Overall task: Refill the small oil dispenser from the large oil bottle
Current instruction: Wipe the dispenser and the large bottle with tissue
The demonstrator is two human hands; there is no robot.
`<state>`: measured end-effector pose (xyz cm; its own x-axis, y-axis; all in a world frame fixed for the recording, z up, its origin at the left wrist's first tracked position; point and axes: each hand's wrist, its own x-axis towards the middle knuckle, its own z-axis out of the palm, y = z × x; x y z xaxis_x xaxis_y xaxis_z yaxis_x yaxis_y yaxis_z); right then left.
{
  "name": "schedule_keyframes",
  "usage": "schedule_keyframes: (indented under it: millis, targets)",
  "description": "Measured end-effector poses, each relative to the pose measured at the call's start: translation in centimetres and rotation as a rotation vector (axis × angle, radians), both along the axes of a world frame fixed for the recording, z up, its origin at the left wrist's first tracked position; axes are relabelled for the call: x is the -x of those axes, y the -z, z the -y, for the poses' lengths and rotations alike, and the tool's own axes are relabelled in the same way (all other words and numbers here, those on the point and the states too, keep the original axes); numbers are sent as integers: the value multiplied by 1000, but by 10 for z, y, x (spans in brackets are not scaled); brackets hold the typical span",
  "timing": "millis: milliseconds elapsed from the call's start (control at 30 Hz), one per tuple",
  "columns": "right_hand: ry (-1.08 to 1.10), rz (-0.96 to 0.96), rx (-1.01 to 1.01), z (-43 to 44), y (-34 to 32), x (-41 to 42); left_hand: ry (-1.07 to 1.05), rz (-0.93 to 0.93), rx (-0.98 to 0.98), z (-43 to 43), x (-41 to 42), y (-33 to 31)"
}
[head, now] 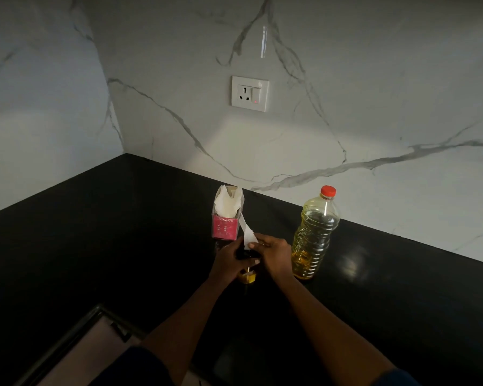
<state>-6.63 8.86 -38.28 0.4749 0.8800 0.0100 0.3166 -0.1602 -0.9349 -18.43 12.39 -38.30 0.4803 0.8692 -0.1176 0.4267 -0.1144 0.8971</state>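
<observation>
Two hands meet over the small oil dispenser (248, 277), which stands on the black counter (402, 302) in front of the person. The left hand (229, 259) grips its body with curled fingers. The right hand (273, 254) has its fingers closed at the dark top, and it seems to pinch the lower end of a white tissue strip (247, 232) there; if it also holds the top itself, I cannot tell.

Only a little yellow oil shows at the dispenser's bottom. The large oil bottle (315, 235) stands upright just to the right, near the right hand, with its red cap (328, 191) on. So I judge that pouring is not begun: both openings must be freed, then the oil poured.

Behind the hands stands a pink tissue box (226, 218). The marble wall (346, 107) is close behind the bottle, so tilting room is toward the person. Bare counter lies to both sides; the counter's front edge is at the lower left.
</observation>
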Motion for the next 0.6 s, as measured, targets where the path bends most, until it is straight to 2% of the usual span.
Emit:
schedule_keyframes:
  millis: [100, 167, 333, 600]
  targets:
    - [86, -187, -18, 2, 5, -4, 11, -13, -9, -1, 1, 3]
    - [102, -224, -29, 4, 6, -2, 7, -21, -8, -2, 1, 5]
    - [31, 56, 64, 5, 12, 1, -8, -72, -28, -4, -1, 6]
    - [-157, 127, 157, -4, 1, -5, 45, -108, -89, -10, 0, 14]
